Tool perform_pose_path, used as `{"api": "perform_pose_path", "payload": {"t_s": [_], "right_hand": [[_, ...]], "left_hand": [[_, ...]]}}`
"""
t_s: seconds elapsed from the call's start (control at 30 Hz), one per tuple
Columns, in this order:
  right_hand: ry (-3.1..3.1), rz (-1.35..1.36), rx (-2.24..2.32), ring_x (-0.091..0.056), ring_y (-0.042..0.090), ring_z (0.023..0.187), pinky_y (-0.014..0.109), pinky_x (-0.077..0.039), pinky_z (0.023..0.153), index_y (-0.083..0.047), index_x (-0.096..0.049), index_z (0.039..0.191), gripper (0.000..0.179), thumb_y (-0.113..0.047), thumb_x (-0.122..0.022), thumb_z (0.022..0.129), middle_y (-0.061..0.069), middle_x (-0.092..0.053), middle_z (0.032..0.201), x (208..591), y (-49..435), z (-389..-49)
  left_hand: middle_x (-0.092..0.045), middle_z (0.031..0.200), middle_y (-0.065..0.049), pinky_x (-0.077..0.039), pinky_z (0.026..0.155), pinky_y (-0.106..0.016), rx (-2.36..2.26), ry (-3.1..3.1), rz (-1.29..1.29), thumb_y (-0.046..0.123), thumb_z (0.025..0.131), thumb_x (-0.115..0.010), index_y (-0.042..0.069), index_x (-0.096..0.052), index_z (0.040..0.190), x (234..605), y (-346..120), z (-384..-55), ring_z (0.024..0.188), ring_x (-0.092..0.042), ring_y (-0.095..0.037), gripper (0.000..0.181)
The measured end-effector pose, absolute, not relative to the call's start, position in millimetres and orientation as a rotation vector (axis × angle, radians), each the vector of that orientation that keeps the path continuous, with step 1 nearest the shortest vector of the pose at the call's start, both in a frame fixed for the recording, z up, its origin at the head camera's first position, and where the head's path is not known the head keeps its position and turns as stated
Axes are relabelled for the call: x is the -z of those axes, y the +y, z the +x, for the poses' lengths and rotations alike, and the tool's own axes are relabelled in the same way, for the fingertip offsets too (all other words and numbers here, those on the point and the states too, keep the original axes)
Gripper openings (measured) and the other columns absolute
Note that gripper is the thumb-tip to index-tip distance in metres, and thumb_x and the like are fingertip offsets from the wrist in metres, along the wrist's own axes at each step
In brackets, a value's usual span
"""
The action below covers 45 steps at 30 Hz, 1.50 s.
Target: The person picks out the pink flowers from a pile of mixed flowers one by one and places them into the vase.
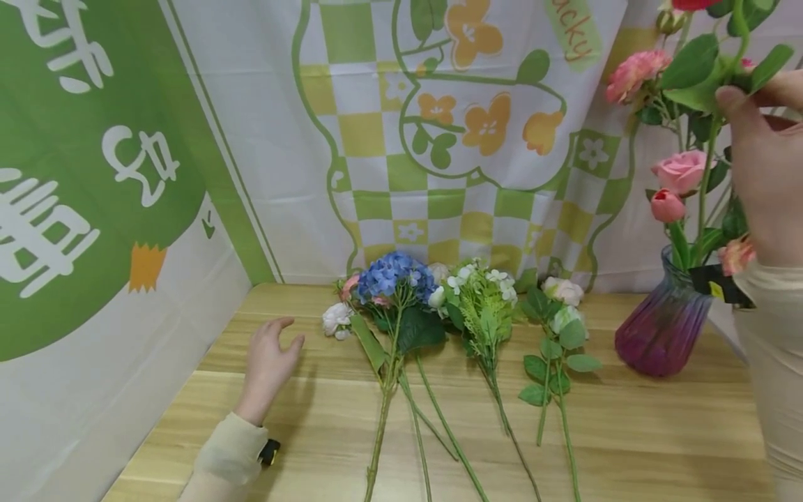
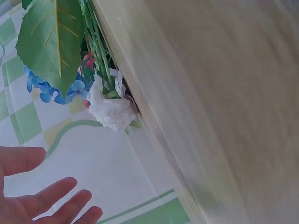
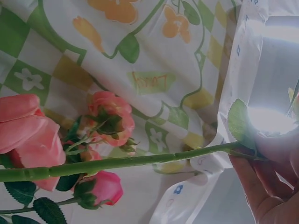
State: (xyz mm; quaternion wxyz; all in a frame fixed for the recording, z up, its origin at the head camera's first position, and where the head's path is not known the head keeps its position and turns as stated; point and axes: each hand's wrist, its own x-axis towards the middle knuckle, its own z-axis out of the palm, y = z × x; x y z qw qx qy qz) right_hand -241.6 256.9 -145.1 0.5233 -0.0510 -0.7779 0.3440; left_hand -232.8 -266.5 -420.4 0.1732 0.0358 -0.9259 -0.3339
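Note:
My right hand (image 1: pixel 768 160) is raised at the upper right and pinches the green stem (image 3: pixel 117 164) of an artificial flower near its leaves. That stem runs down toward the mouth of a glass vase (image 1: pixel 665 321), clear at the neck and purple below. Pink roses (image 1: pixel 680 171) and other pink blooms stand in the vase around it. A red bloom (image 1: pixel 693 3) shows at the top edge, partly cut off. On the left, my left hand (image 1: pixel 270 362) hovers low over the table with fingers spread and nothing in them, beside a white flower (image 1: pixel 337 319).
Across the wooden table (image 1: pixel 602 446) lie a blue hydrangea (image 1: pixel 396 277), a green-and-white spray (image 1: pixel 486 307) and pale roses (image 1: pixel 564 291), their stems pointing toward me. Behind hangs a checkered cloth (image 1: pixel 370 132); a green-and-white sheet (image 1: pixel 144 279) covers the left side.

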Motion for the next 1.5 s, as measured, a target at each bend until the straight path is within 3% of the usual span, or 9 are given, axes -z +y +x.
{"api": "perform_pose_path", "payload": {"t_s": [0.3,0.8,1.2,1.5], "right_hand": [[-1.887,-0.133,-0.823,-0.041,-0.017,0.093,0.010,-0.042,0.090,-0.029,-0.068,0.117,0.028,-0.038,-0.058,0.093,-0.035,-0.042,0.095,152.9,260.8,-243.2],[-1.957,-0.156,-0.898,-0.038,-0.013,0.083,0.011,-0.030,0.070,-0.019,-0.070,0.114,0.027,-0.030,-0.059,0.093,-0.031,-0.042,0.084,170.8,274.6,-248.0],[-1.984,-0.200,-0.744,-0.036,-0.018,0.079,0.005,-0.030,0.069,-0.015,-0.070,0.116,0.034,-0.036,-0.056,0.093,-0.037,-0.038,0.081,192.1,294.5,-265.0],[-1.983,-0.199,-0.709,-0.039,-0.021,0.082,0.003,-0.039,0.079,-0.012,-0.070,0.114,0.034,-0.034,-0.055,0.093,-0.013,-0.063,0.100,206.6,305.4,-270.9]], "left_hand": [[-0.045,0.134,-0.029,-0.027,0.106,-0.059,0.925,-2.640,0.121,0.017,0.092,-0.058,-0.006,-0.049,0.130,419.2,-267.9,-231.3,0.126,-0.036,-0.046,0.045],[-0.045,0.133,-0.030,-0.030,0.103,-0.059,0.886,-2.644,0.103,0.017,0.092,-0.058,-0.007,-0.049,0.130,419.2,-266.4,-231.4,0.123,-0.038,-0.046,0.045],[-0.043,0.135,-0.030,-0.031,0.102,-0.059,0.864,-2.656,0.108,0.017,0.092,-0.058,-0.007,-0.047,0.132,418.7,-268.1,-228.6,0.124,-0.037,-0.046,0.048],[-0.045,0.133,-0.032,-0.033,0.099,-0.060,0.840,-2.628,0.123,0.017,0.091,-0.059,-0.008,-0.049,0.129,419.0,-274.6,-229.0,0.119,-0.040,-0.048,0.047]]}}
